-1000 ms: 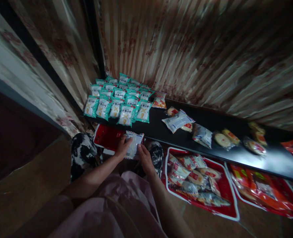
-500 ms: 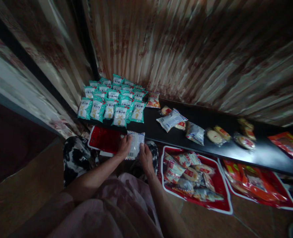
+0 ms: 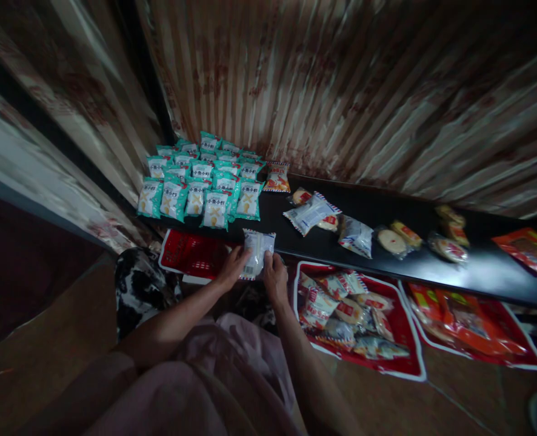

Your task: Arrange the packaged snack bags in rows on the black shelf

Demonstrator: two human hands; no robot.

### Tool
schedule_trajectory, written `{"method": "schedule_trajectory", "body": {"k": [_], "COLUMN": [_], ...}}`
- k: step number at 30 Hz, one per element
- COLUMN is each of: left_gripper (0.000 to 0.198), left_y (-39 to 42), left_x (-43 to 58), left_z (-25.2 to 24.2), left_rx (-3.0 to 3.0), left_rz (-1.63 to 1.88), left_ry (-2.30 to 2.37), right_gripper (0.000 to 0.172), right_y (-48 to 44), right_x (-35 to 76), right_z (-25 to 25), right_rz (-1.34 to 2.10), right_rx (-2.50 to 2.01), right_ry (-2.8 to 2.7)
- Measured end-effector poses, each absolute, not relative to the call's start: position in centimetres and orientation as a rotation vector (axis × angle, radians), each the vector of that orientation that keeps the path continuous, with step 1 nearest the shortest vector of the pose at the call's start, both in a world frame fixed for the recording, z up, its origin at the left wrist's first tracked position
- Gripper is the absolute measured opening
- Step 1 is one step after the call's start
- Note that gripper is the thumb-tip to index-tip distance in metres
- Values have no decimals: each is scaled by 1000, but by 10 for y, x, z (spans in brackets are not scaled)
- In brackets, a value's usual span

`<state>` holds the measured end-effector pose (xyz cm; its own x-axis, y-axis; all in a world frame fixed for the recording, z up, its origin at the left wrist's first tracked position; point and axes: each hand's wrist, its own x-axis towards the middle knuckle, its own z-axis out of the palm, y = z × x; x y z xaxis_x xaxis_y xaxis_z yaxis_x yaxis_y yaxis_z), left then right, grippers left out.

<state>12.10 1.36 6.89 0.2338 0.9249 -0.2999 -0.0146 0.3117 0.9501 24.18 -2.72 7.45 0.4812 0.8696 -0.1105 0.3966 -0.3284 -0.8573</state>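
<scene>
Holding the packet: The left hand (image 3: 234, 266) and right hand (image 3: 275, 277) grip opposite edges of a pale packet (image 3: 258, 255), thumbs uppermost, a hold likely to spread the soft wrapper flat.
Packet's place: Seam side up between the hands, it is at the near edge of the black counter (image 3: 373, 209); whether the two touch cannot be told.
Teal rows: Propped at the counter's left end, teal packets (image 3: 216, 209) show their printed fronts to the person, seemingly so that every label reads at a glance.
Row's end: An orange-and-white packet (image 3: 276, 178) beside them faces the same way.
Loose snacks: Farther right, a second pale packet (image 3: 311, 213) lies askew over a wrapped cake (image 3: 328, 223), as though put down without order.
Red baskets: The left basket (image 3: 177, 248) sits near the left hand; the middle basket (image 3: 405, 315) carries mixed snacks (image 3: 316, 306), the right basket (image 3: 518, 333) orange bags (image 3: 468, 321), perhaps grouped for easy reach.
</scene>
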Motion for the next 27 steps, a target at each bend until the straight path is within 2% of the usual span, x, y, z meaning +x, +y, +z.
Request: {"method": "schedule_trajectory", "body": {"k": [14, 17, 23, 27], "left_gripper": [30, 29, 28, 28], "left_y": [21, 21, 21, 17], "left_x": [122, 123, 123, 124], "left_z": [74, 76, 81, 92], "left_rx": [1270, 1310, 1407, 1452], "left_rz": [764, 750, 696, 682], "left_ry": [1407, 1427, 1540, 1535], "right_gripper": [61, 57, 41, 37], "right_y": [-23, -25, -27, -28], "right_x": [241, 241, 243, 241], "right_z": [78, 73, 69, 70], "right_rz": [748, 670, 295, 236], "right_rx": [-1883, -1882, -1789, -1782], "right_ry": [-1056, -1056, -1279, -1357]}}
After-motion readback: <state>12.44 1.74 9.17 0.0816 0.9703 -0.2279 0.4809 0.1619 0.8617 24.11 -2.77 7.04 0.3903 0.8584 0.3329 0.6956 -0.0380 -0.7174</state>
